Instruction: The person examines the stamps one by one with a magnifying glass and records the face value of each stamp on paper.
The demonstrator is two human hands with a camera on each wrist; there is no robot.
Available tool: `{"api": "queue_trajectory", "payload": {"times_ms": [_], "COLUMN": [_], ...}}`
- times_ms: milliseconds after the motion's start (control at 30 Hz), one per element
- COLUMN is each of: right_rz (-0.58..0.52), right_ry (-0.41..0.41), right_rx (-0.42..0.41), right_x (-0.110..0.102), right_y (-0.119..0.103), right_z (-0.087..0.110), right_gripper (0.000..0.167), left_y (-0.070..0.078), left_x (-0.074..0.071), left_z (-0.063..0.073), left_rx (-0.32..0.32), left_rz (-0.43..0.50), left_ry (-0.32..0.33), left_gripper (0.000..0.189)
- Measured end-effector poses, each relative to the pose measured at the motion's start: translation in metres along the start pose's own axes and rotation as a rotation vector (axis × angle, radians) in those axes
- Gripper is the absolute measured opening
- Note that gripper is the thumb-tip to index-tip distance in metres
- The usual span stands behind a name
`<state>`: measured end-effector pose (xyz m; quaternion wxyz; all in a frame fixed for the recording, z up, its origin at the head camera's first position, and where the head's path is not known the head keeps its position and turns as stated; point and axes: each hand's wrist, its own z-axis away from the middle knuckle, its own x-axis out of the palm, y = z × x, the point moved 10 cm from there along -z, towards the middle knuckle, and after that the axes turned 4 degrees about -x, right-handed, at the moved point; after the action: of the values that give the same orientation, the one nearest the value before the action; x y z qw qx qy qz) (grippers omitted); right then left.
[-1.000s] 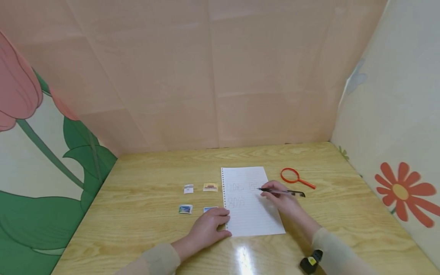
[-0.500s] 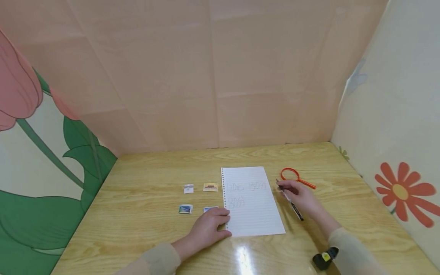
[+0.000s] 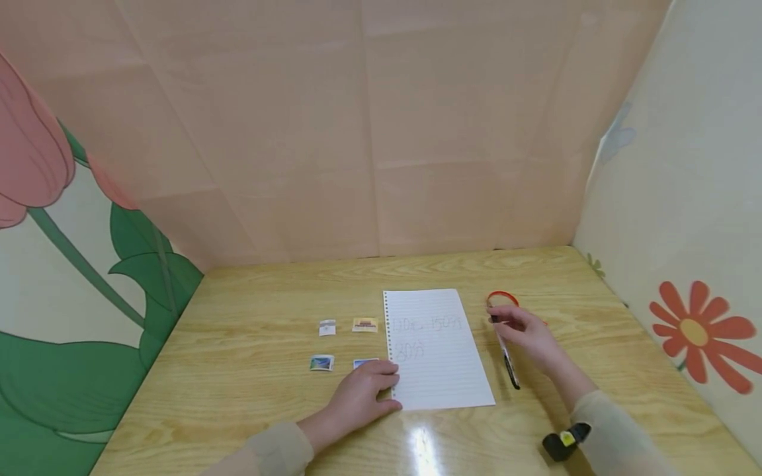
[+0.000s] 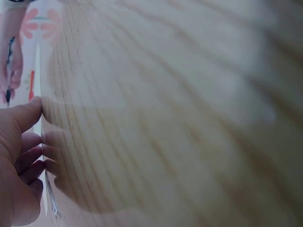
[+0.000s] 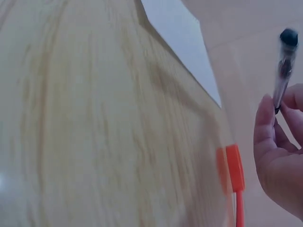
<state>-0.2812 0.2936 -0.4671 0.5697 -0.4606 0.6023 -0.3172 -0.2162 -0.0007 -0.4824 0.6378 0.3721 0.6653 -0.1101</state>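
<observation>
In the head view, a lined sheet of paper point(image 3: 440, 380) with punched holes down its left edge lies on the table, bearing faint handwriting. My left hand point(image 3: 364, 391) rests flat on its left edge. To the right of the sheet, above the table, my right hand point(image 3: 528, 338) pinches a slim pen point(image 3: 508, 362) with a clear barrel between thumb and fingers. The pen hangs with its black end toward me. Behind that hand lies a red magnifying glass point(image 3: 503, 294), partly hidden. In the right wrist view, the pen point(image 5: 283, 71) stands out from the fingertips.
Several small stamp-like pictures lie left of the sheet: a whitish one point(image 3: 327, 327), a yellow one point(image 3: 365, 324), a blue-green one point(image 3: 321, 362) and a blue one point(image 3: 364, 363) partly covered by my left hand. Walls enclose the wooden table point(image 3: 238, 370) at the back and sides.
My right hand has lifted the pen off the sheet and moved right, turning the pen from sideways to pointing toward me. More writing shows on the top line. The left hand stays put.
</observation>
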Motion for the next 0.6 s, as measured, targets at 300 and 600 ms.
{"api": "queue_trajectory", "payload": {"times_ms": [300,600], "right_rz": [0.213,0.323], "right_ry": [0.13,0.308], "right_rx": [-0.048,0.123], "right_x": [-0.046,-0.105], "right_y": [0.012,0.048], "right_z": [0.004,0.011], "right_gripper": [0.037,0.043], "left_y": [0.0,-0.001], "left_x": [0.0,0.0], "left_z": [0.0,0.0], "left_rx": [-0.005,-0.014], "left_rz": [-0.006,0.005], "left_ry": [-0.002,-0.009], "left_gripper": [0.048,0.048]}}
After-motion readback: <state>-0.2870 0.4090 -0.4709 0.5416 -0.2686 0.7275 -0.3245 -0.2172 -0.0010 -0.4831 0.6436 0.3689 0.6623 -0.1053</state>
